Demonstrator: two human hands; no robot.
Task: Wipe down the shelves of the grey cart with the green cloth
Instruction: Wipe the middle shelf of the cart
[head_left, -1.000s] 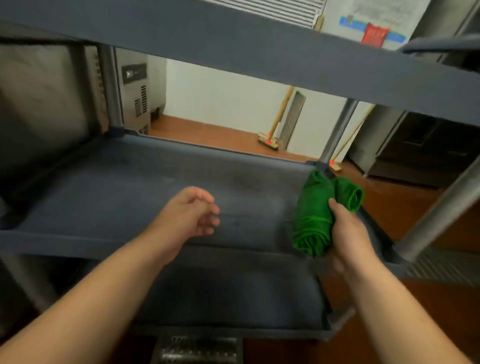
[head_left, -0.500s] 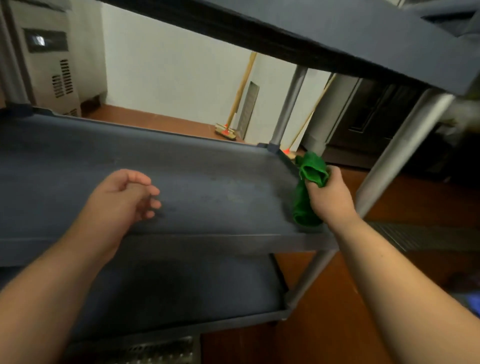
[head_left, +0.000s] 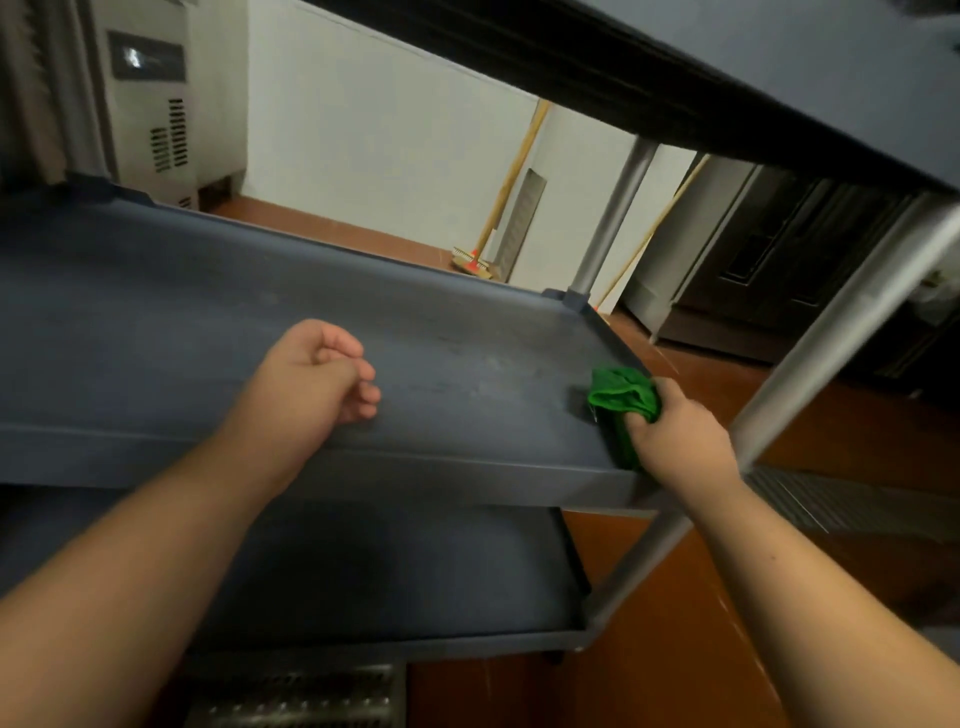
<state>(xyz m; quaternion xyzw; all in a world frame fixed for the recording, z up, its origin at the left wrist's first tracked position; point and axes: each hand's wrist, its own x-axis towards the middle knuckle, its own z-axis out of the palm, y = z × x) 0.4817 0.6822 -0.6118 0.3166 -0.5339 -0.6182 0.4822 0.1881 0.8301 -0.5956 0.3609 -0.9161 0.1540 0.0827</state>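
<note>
My right hand (head_left: 675, 436) grips the cloth (head_left: 621, 400) at the middle shelf's (head_left: 208, 322) right edge; my left hand (head_left: 317, 379) hangs loosely curled, holding nothing. Next: sweep leftward.

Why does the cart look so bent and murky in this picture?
Head view: the wide-angle lens bows the grey cart's middle shelf and metal post; light is dim, the bottom shelf lies in deep shadow; edges are slightly blurred, yet the bunched green cloth in the right hand stays clear.
</note>
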